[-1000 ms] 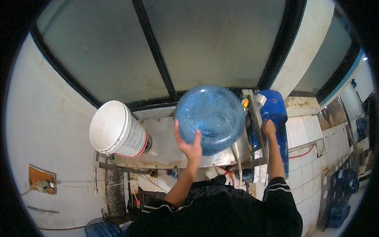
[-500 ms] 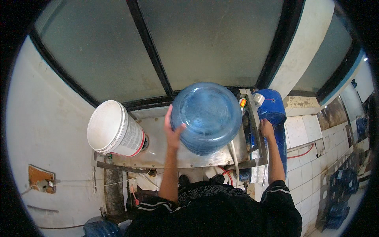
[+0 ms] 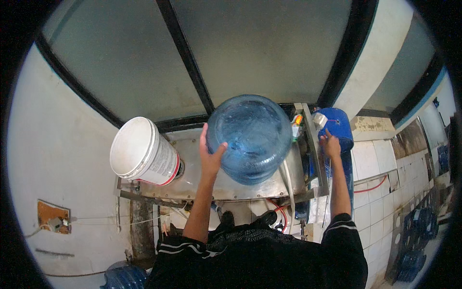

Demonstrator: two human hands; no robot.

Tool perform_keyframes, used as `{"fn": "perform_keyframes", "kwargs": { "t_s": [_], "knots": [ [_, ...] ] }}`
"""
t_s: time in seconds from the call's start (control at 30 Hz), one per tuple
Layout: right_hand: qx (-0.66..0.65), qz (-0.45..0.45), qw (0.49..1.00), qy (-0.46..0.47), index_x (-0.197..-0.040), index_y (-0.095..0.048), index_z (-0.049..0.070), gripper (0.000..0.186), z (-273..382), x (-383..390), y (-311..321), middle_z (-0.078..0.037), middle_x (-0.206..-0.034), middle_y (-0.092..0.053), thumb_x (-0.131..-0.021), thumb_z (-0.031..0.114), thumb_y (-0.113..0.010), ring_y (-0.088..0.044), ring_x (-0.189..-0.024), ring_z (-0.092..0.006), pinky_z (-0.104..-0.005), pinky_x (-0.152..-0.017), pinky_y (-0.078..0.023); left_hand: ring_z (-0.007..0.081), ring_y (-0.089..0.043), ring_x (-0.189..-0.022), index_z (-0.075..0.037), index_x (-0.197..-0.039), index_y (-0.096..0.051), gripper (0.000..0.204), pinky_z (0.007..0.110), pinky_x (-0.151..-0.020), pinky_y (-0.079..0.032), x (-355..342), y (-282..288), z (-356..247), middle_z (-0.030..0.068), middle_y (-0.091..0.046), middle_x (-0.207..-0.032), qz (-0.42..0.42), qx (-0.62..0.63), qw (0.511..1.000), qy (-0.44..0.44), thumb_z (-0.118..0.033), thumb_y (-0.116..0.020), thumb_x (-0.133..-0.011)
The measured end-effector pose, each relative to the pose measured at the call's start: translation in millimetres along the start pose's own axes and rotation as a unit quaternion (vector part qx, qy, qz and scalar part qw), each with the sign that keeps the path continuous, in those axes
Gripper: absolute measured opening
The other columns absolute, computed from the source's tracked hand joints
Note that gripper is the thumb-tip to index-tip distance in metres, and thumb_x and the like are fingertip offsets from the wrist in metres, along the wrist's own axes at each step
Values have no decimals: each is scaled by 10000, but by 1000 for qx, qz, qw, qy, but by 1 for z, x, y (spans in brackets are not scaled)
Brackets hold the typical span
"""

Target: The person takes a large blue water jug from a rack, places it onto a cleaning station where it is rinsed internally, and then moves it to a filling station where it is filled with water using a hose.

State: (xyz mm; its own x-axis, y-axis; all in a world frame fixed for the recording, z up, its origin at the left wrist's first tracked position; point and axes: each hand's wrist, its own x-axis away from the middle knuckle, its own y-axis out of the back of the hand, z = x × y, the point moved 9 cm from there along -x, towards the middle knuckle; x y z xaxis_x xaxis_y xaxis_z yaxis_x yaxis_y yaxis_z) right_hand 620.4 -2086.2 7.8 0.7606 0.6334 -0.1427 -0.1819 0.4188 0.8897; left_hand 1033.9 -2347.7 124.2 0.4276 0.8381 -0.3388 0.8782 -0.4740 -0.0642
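Observation:
A large translucent blue water jug (image 3: pixel 251 135) stands bottom up on the steel tray (image 3: pixel 207 190). My left hand (image 3: pixel 211 153) grips its left side, thumb and fingers spread around it. My right hand (image 3: pixel 330 144) is raised at a blue plastic container (image 3: pixel 340 124) on the right, index finger extended near a small white box (image 3: pixel 319 120) on it, the other fingers loosely bent; whether it touches is unclear. A white bucket (image 3: pixel 134 147) with a red band sits tilted on the left of the tray, and a pale hose (image 3: pixel 287 183) runs down beside the jug.
A metal frame (image 3: pixel 315 159) edges the tray's right, with a small orange-and-white item (image 3: pixel 297 124) beside it. Frosted windows rise behind. More blue jugs (image 3: pixel 122 278) lie low at left and on a rack at right. A red hose (image 3: pixel 370 189) crosses the tiles; cables run along the left wall.
My left hand has moved up along the jug's left side. My right hand has risen toward the white box, its index finger now extended. The jug sits slightly higher in view.

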Motion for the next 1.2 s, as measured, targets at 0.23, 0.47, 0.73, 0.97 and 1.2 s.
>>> {"fn": "perform_keyframes", "kwargs": {
  "t_s": [0.23,0.47,0.73,0.97,1.2],
  "knots": [
    [19,-89,990,-108,-1215,-486,-20,563,55,116,-119,-280,-1147,-520,-877,429,-515,-522,-998,-428,-492,-841,-433,218,-496,-1151,2,-1385,-340,750,326,-1004,-363,-16,-2,3,156,-495,-1276,35,31,999,-3,-10,-667,-710],
    [-253,64,944,-203,-636,-557,23,629,2,178,-208,-69,-543,-494,-921,560,-397,-491,-520,-254,-391,-581,-419,222,-490,-1160,-8,-1383,-352,757,329,-1010,-354,-35,-5,18,165,-490,-1290,87,70,994,-6,-49,-697,-710],
    [-219,-183,942,-176,-677,-500,27,483,77,271,-38,10,-593,-419,-973,400,-419,-384,-568,-90,-284,-505,-332,231,-506,-1141,-2,-1372,-372,744,329,-1000,-368,-61,-5,42,159,-518,-1262,135,43,990,-2,-100,-715,-719],
    [-236,-337,893,-185,-697,-492,56,397,160,358,98,52,-589,-383,-983,323,-430,-334,-531,-62,-252,-459,-258,342,-396,-1278,-32,-1338,-443,700,370,-1049,-317,-83,16,27,273,-386,-1371,108,-61,990,-63,-233,-728,-730],
    [-261,-420,856,-150,-698,-485,61,401,229,412,158,61,-560,-371,-990,329,-427,-319,-476,-30,-213,-410,-236,383,-242,-1359,-104,-1223,-570,525,433,-1083,-255,-10,14,-17,288,-256,-1441,50,-104,988,-105,-238,-719,-737]
  ]
}}
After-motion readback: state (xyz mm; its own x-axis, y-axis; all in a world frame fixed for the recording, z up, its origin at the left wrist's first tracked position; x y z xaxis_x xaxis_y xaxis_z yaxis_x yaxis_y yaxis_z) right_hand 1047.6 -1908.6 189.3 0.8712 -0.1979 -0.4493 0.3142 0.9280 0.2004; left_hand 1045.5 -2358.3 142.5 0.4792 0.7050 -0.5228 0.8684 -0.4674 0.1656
